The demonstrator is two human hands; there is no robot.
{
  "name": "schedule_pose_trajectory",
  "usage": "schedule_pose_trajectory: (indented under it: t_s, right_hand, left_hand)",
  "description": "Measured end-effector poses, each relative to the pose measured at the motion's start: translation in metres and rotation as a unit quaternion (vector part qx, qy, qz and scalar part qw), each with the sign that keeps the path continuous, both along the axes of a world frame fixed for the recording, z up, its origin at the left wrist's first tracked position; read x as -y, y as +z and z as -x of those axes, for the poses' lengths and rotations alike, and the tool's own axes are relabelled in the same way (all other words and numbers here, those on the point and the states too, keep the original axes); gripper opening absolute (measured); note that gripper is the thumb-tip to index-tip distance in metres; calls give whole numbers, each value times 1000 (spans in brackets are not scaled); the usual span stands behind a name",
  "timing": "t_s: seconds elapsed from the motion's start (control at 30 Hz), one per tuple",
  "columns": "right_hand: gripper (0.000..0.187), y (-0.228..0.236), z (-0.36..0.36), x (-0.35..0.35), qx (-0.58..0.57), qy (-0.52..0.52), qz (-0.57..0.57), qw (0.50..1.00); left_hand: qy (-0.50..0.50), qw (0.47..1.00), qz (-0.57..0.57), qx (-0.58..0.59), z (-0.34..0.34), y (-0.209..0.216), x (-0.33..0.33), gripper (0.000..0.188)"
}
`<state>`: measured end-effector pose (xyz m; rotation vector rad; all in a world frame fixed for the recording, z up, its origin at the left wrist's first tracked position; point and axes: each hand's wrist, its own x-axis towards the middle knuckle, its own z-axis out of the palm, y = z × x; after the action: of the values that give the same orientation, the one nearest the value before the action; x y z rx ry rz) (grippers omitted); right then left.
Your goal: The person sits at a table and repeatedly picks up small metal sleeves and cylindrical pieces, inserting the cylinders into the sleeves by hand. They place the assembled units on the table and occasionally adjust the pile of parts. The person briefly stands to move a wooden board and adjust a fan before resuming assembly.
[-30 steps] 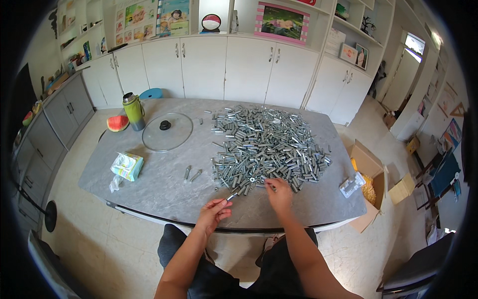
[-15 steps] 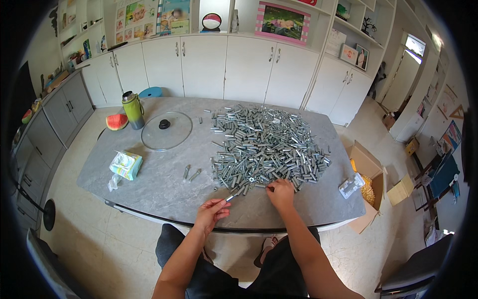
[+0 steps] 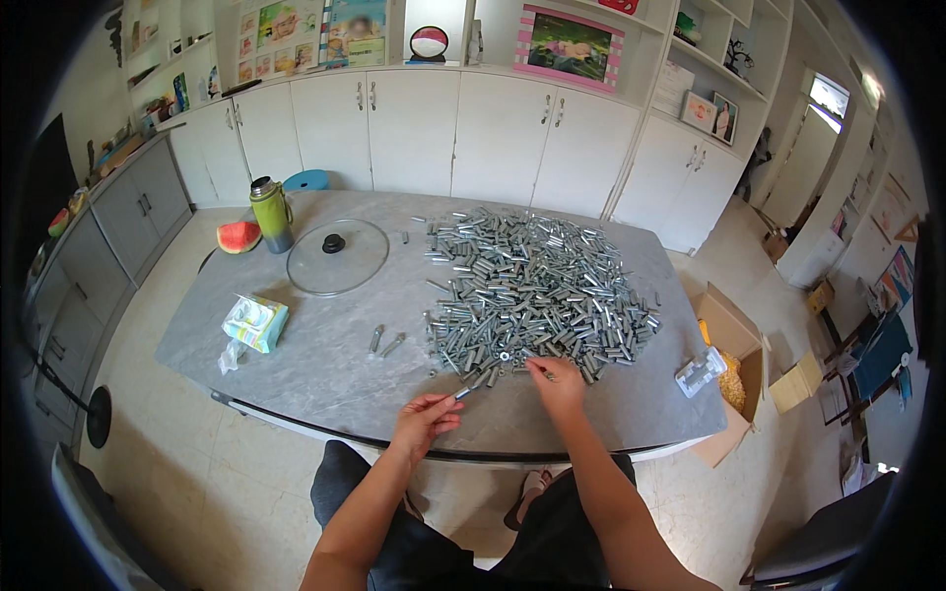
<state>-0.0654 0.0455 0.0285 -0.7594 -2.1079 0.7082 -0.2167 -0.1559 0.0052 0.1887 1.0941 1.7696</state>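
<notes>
A watermelon slice [image 3: 237, 236] and a green flask [image 3: 270, 214] are seen at the far left of the grey tabletop [image 3: 325, 364], the flask upright and just beside the slice. One packet [image 3: 255, 322] lies nearer the left edge, with a scrap of clear wrap at its near corner. One glass lid [image 3: 336, 257] with a black knob lies flat right of the flask. Two bolts [image 3: 384, 342] are set apart from the rest, side by side, their long axes running from near-left to far-right.

The left hand [image 3: 425, 418] is held over the near edge of the tabletop, fingers pinched shut on one bolt [image 3: 465, 390]. That bolt is held low over the tabletop, its long axis tilted from the fingers up and to the right, its free end pointing toward the pile [image 3: 532, 286].

The pile covers the middle and right of the tabletop; its pieces are too many to be counted, and they point every way. The right hand [image 3: 557, 379] is laid at the near rim of the pile, fingertips closed on something small there; what is gripped cannot be told.

One clear plastic piece [image 3: 701, 372] lies at the right corner of the tabletop. One open cardboard box [image 3: 734, 355] stands on the floor beyond it.
</notes>
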Motion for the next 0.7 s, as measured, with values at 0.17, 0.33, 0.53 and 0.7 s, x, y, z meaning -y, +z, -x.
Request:
schedule_pose_trajectory:
  t_s: [0.17, 0.33, 0.53, 0.7]
  right_hand:
    - [16, -1, 12, 39, -110, 172, 266, 942]
    - [17, 7, 21, 51, -79, 198, 321, 923]
    - [17, -2, 23, 52, -53, 233, 283, 929]
    - [16, -3, 26, 38, -94, 188, 222, 952]
  left_hand:
    - [-13, 1000, 6, -1, -3, 1, -4, 17]
    - [-19, 1000, 13, 4, -3, 3, -6, 17]
    - [-20, 1000, 6, 14, 0, -3, -5, 18]
    - [-19, 1000, 4, 16, 0, 0, -5, 17]
